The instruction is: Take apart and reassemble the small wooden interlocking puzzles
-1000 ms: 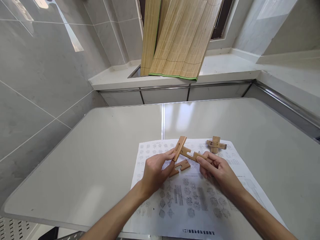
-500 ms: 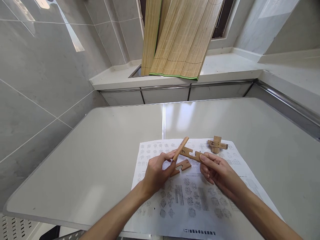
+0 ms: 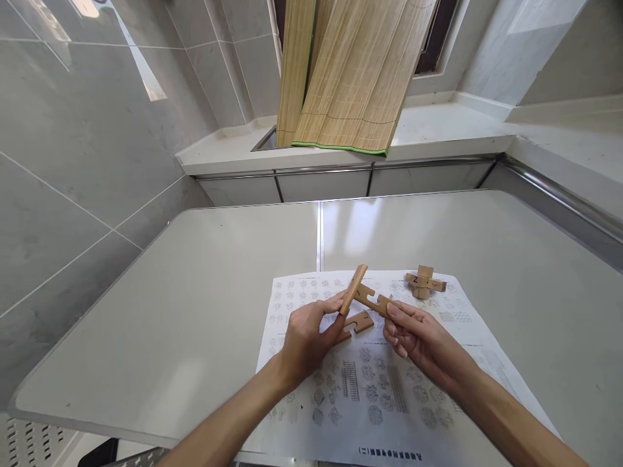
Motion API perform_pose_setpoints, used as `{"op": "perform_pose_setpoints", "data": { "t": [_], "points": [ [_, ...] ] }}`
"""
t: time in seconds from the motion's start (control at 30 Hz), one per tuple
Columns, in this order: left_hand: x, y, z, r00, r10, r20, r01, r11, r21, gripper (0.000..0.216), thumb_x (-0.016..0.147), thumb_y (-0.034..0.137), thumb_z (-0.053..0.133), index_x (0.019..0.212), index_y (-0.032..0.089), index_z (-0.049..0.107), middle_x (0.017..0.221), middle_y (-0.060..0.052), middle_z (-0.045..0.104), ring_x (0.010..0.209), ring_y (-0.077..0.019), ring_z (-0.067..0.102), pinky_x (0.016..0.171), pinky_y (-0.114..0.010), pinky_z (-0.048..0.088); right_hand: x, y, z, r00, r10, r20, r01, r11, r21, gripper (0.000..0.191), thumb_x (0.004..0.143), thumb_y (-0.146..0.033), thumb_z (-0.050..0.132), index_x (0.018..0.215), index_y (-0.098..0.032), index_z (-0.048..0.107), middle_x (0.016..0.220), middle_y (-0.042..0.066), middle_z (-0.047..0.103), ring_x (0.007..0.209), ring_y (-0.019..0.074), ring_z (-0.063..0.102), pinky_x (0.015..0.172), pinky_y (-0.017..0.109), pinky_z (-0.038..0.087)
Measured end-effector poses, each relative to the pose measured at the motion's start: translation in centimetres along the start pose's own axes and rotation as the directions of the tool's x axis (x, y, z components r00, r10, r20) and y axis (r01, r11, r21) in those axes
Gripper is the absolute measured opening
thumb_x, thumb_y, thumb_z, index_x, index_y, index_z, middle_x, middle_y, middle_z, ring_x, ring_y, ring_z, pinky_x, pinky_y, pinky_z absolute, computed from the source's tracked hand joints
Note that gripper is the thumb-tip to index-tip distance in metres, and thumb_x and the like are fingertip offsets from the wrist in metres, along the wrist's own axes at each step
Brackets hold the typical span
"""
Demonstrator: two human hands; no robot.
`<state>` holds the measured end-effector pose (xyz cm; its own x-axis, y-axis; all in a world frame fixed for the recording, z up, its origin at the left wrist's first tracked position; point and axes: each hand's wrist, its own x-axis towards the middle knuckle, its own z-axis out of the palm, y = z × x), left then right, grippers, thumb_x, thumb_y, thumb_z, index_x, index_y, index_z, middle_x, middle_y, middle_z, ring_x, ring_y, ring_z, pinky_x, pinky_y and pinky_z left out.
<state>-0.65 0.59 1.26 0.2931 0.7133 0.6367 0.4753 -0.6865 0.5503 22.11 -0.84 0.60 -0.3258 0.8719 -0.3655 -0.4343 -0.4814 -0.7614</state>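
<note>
Between thumb and fingers, my left hand [image 3: 314, 334] pinches a flat wooden puzzle piece [image 3: 354, 288], tilted up and seen nearly edge-on. My right hand [image 3: 413, 331] grips the right end of a notched wooden puzzle piece [image 3: 366, 296], whose far end meets or passes behind the left-hand piece; whether they interlock I cannot tell. Below them, another notched piece [image 3: 363, 322] marked with a line lies on the printed sheet [image 3: 341, 402], partly hidden by my left hand. Farther right on the sheet rests an assembled wooden cross [image 3: 424, 283] of several pieces with dark marks.
The sheet, covered in small diagrams, lies on a pale folding table [image 3: 195, 311] with a centre seam. Behind the table runs a white ledge [image 3: 438, 123] with a bamboo blind [image 3: 350, 84] hanging over it. A grey tiled wall [image 3: 73, 162] borders the left side.
My right hand has shifted slightly left, bringing its notched piece closer against the piece in my left hand. The left-hand piece has turned a little. The cross and the lying piece stay put.
</note>
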Motion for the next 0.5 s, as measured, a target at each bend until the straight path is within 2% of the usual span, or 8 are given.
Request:
{"op": "perform_pose_setpoints", "data": {
  "t": [0.17,0.3,0.5],
  "points": [
    [-0.15,-0.21,-0.03,1.000,0.007,0.008,-0.007,1.000,0.009,0.022,0.092,0.012,0.067,0.111,0.022,0.061,0.118,-0.009,0.078,0.111,-0.0274,0.074,0.085,-0.040,0.069,-0.22,-0.17,0.29,0.995,0.050,0.089,-0.040,0.993,-0.115,0.038,0.083,-0.051,0.081,0.087,-0.019,0.062,0.069,0.000,0.061,0.061,0.0137,0.058,0.048,0.022,0.046],
    [-0.15,-0.42,-0.03,1.000,0.022,0.021,-0.021,0.999,-0.030,0.022,0.092,0.011,0.067,0.110,0.022,0.060,0.117,-0.008,0.078,0.109,-0.0257,0.075,0.084,-0.037,0.068,-0.50,-0.33,0.42,0.994,0.007,0.108,0.012,0.984,-0.180,0.037,0.088,-0.051,0.077,0.085,-0.019,0.057,0.068,0.000,0.063,0.059,0.0142,0.060,0.049,0.024,0.047],
    [0.21,-0.27,-0.23,0.997,-0.035,0.073,0.043,0.993,-0.108,0.012,0.095,0.015,0.065,0.103,0.022,0.061,0.117,-0.008,0.078,0.105,-0.0237,0.077,0.081,-0.034,0.068,-0.79,-0.48,0.81,0.991,-0.068,0.113,0.101,0.943,-0.316,0.040,0.090,-0.056,0.071,0.084,-0.020,0.054,0.069,0.003,0.068,0.058,0.0167,0.064,0.050,0.026,0.050]
  ]
}}
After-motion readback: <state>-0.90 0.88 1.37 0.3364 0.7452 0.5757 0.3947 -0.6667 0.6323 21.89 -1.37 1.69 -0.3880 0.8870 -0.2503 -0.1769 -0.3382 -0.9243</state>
